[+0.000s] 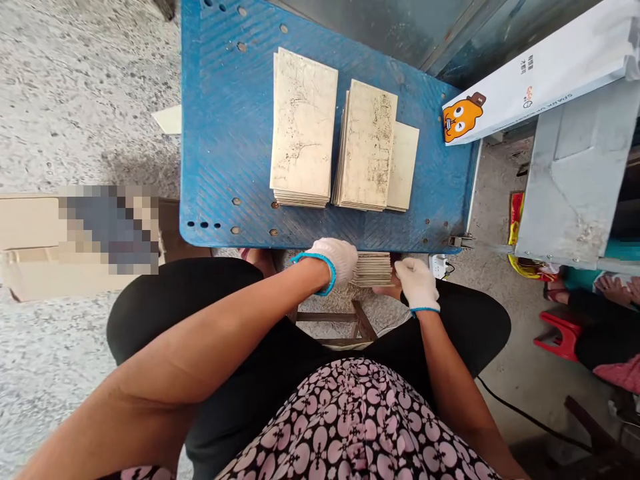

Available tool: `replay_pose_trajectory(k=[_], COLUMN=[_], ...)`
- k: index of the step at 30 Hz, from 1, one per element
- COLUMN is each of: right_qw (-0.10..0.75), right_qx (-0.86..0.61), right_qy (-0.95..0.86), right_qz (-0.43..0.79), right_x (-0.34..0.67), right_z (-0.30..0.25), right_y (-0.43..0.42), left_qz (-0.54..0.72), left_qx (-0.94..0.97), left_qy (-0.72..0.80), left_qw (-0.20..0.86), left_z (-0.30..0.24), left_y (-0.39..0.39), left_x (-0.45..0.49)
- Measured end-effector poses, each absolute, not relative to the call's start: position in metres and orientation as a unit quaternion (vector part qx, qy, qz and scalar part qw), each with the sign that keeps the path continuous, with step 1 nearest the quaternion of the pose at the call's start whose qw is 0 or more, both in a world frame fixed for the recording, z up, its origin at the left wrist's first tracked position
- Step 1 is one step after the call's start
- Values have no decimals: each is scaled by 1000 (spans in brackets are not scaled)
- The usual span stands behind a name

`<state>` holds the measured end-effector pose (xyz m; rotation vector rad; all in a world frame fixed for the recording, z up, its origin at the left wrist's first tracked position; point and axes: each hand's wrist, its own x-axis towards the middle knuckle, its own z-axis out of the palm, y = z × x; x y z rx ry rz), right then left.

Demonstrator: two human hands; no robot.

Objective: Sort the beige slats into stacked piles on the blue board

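A stack of thin pale boards [373, 270] is held on edge-view just below the front edge of the blue table, between my two gloved hands. My left hand [341, 261], in a white knit glove with a blue cuff, is closed against the stack's left end. At its right end, my right hand [418, 283] has its fingers curled, with the fingertips at the boards' edge. On the blue table [225, 133] lie a left pile of boards [305, 127], a middle pile [370, 143] with dark specks, and a smaller board [404, 167] partly under it.
A white box with an orange cartoon [530, 77] juts over the table's right corner. Beyond stands a grey metal surface [575, 173]. Below are a white power strip [440, 267], a wooden stool frame [335, 319] and a red stool [557, 333] near another person. Cardboard [40, 267] lies left.
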<state>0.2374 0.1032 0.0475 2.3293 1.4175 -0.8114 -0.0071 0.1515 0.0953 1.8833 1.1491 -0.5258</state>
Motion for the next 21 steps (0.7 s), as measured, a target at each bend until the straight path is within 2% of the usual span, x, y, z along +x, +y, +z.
replay_pose_trajectory(k=[3, 6, 16, 21], right_qw=[272, 339, 362, 418], right_qx=[781, 745, 738, 685], right_qy=[480, 494, 489, 524], right_qz=[-293, -293, -292, -285], right_x=[238, 236, 232, 226], right_z=[48, 42, 28, 25], right_y=[79, 70, 71, 64], left_qz=[-213, -213, -192, -202], left_qx=[758, 761, 763, 757], left_qy=[444, 435, 439, 435], left_qw=[428, 432, 434, 443], left_z=[98, 97, 90, 91], left_y=[150, 149, 149, 148], left_x=[-5, -4, -6, -4])
